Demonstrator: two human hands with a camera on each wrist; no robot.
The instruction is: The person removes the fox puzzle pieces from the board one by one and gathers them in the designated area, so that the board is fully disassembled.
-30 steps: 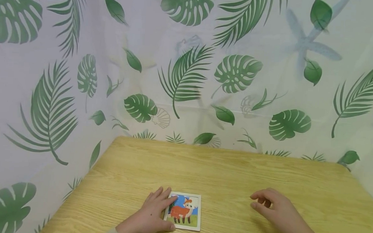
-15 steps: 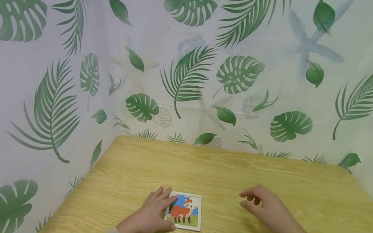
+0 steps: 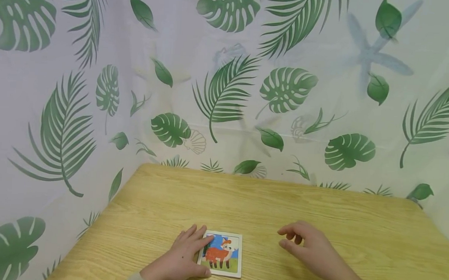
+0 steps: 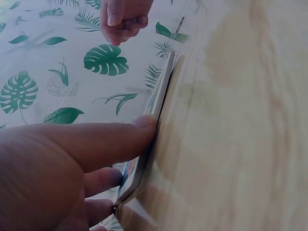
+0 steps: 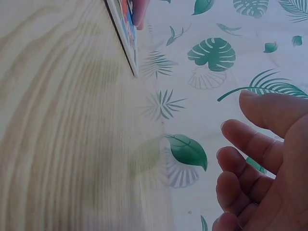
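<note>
A small square jigsaw puzzle with a white frame lies flat on the table, showing an orange fox on blue and green. My left hand rests over its left side, fingers spread, index fingertip on the picture. In the left wrist view the thumb touches the frame's near edge. To the right of the puzzle, apart from it, my right hand hovers above the table with fingers loosely bent. Nothing sits between its thumb and fingers in the right wrist view.
The wooden table has a light, yellowish grain. Behind it and on the left hangs a white curtain printed with green leaves, shells and starfish, reaching down to the table's back edge.
My right hand has moved left, closer to the puzzle, with its fingers still loosely bent. The left hand and the puzzle have stayed in place.
</note>
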